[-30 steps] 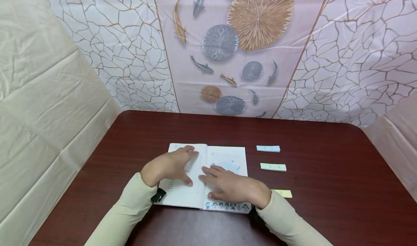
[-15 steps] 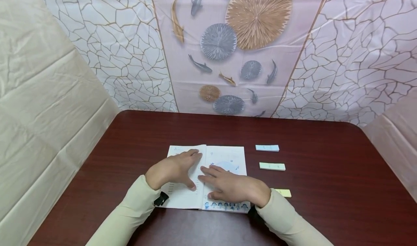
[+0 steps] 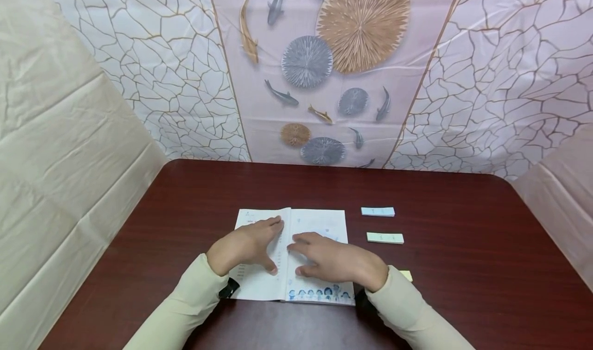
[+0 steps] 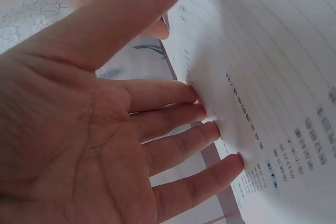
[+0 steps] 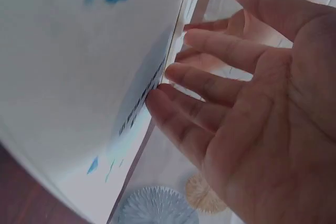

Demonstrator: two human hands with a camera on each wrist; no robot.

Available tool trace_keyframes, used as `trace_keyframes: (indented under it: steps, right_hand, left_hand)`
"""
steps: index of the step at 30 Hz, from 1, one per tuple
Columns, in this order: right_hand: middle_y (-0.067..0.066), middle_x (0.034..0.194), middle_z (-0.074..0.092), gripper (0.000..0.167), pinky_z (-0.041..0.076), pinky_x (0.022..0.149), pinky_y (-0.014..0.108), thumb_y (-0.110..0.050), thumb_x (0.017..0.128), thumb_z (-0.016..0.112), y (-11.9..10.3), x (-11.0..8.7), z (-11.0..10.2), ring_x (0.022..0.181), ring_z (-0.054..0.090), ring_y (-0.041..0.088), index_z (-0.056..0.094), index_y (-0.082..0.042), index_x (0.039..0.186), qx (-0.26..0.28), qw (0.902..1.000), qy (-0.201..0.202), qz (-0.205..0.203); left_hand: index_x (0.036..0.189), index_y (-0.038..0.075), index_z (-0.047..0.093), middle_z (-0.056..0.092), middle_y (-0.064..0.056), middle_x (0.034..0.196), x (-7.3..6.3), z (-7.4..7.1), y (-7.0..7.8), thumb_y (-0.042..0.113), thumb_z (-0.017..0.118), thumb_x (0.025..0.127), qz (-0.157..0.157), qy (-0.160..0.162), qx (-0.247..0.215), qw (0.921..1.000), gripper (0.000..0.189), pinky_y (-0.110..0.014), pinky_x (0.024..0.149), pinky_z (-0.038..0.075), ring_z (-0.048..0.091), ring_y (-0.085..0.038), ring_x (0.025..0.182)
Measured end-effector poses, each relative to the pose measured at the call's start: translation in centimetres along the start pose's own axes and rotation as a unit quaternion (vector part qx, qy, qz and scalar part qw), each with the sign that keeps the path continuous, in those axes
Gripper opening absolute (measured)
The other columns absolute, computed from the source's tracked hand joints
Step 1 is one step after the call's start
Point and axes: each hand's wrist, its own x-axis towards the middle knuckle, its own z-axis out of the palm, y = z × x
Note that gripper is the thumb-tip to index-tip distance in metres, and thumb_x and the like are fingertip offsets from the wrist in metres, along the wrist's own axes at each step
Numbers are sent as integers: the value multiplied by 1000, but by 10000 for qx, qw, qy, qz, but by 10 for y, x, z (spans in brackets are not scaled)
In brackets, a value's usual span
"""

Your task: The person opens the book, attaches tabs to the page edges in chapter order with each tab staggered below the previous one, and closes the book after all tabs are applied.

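Cream sleeve (image 3: pixel 407 306) half-hides a yellow strip (image 3: pixel 407 275) from me, left hand (image 3: pixel 244 244) and right hand (image 3: pixel 339 260) loose-fingered over an open white book (image 3: pixel 285 284).

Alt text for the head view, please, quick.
A person's left hand over the left page, right hand over the right page of an open book on a dark red table. Right of it lie a blue strip, a green strip and a partly hidden yellow strip.
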Motion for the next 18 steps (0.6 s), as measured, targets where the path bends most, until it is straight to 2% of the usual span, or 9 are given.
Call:
trace_keyframes:
  steps: [5,9,13,18]
  right_hand:
    - [23,154,52,48,39,119,53,-18,100,74,11,2,-3,147,46,39,62,0,143,-97,9979,421,476]
    - [23,151,54,48,41,116,57,-19,98,77,24,5,-5,143,48,41,63,-1,141,-295,9920,779,950]
    - [22,153,52,60,38,117,61,-26,95,81,39,7,-8,143,47,42,59,-1,146,-290,9836,1000,1476]
    - [24,156,47,81,32,119,66,-37,92,83,56,8,-12,145,43,44,49,1,155,-240,9742,1061,1977]
  left_hand:
    - [162,3,38,32,-11,171,1,0,1,35,98,75,-63,-35,13,10000,111,-45,123,34,35,-28,156]
    - [162,2,38,32,-11,171,2,0,1,35,98,75,-41,-25,-5,10000,111,-44,123,34,35,-29,156]
    - [162,1,39,33,-12,171,1,0,1,34,99,74,-10,-8,-21,10000,111,-45,124,34,36,-30,156]
    - [162,2,38,32,-11,171,0,0,1,35,98,75,-4,-28,-5,10000,111,-44,125,32,34,-29,156]
